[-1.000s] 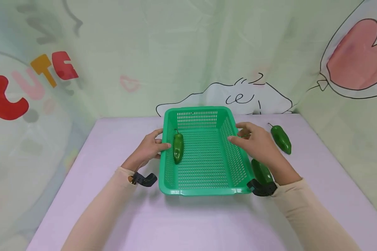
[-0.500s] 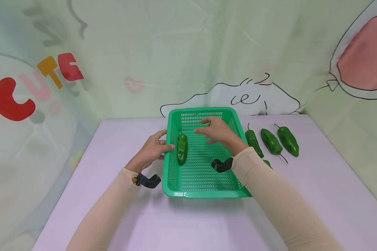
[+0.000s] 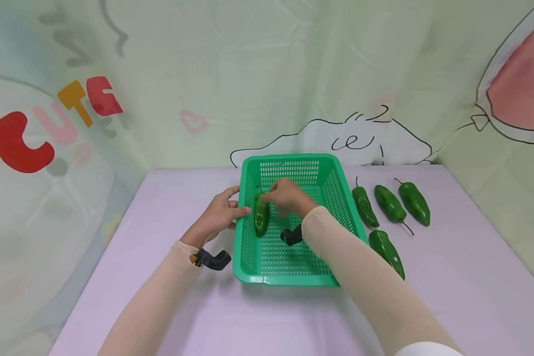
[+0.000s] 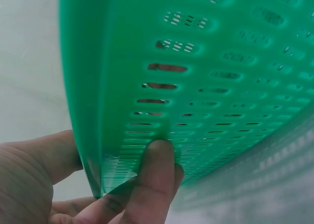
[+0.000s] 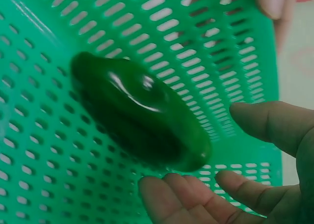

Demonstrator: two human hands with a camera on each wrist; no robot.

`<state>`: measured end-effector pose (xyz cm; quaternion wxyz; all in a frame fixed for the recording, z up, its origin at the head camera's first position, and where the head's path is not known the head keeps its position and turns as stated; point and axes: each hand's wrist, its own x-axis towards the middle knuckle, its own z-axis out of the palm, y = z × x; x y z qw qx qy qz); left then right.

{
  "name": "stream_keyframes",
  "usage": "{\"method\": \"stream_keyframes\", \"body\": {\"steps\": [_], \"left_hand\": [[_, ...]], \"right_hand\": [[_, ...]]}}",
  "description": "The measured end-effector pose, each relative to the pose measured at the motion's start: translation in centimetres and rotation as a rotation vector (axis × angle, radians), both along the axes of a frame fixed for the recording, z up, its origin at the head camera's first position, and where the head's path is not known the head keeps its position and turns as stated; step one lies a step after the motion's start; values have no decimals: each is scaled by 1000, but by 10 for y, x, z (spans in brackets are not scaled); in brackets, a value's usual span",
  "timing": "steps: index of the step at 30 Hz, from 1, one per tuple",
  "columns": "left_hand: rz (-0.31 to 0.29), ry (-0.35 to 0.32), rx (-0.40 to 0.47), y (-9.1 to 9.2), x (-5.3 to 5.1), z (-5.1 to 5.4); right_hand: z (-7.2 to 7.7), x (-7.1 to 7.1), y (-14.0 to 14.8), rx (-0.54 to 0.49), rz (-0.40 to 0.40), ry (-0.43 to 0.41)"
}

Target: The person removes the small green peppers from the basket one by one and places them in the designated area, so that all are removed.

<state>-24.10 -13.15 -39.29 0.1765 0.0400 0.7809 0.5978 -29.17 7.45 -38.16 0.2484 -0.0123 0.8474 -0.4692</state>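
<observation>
A green basket (image 3: 289, 280) with slotted walls sits on the table. One green pepper (image 3: 261, 221) lies along its left inner side. My left hand (image 3: 216, 215) grips the basket's left wall, thumb over the rim and fingers pressed against the outside, as the left wrist view shows on the basket wall (image 4: 122, 62). My right hand (image 3: 289, 196) reaches inside the basket at the pepper's stem end. In the right wrist view its thumb and fingers are spread near one end of the pepper (image 5: 142, 111), with nothing clasped.
Several more green peppers lie right of the basket: a slim pepper (image 3: 365, 206), a pepper (image 3: 389, 203) with its stem toward me, a pepper (image 3: 414, 202) farthest right, and a nearer pepper (image 3: 386, 251). A printed curtain (image 3: 267, 74) hangs behind the pale table (image 3: 196, 316).
My right hand has moved left from the basket's right rim, over the basket, down to the pepper inside. My left hand keeps its grip. The peppers on the right have come into fuller view.
</observation>
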Motion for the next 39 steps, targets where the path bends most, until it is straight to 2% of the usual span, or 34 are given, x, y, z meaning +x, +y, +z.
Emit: {"method": "stream_keyframes", "body": {"steps": [5, 12, 21, 26, 31, 39], "left_hand": [[-1, 2, 6, 1, 0, -1], [8, 2, 3, 0, 0, 0], [6, 1, -4, 1, 1, -1], [8, 4, -3, 1, 0, -2], [0, 9, 1, 1, 1, -1], [-5, 21, -3, 0, 1, -1]], "right_hand": [[-9, -1, -8, 44, 32, -21], [-16, 1, -19, 147, 56, 40], [-18, 2, -23, 170, 32, 42], [-18, 2, -22, 209, 38, 71], [-17, 2, -20, 202, 35, 71], [-9, 3, -13, 113, 10, 33]]}}
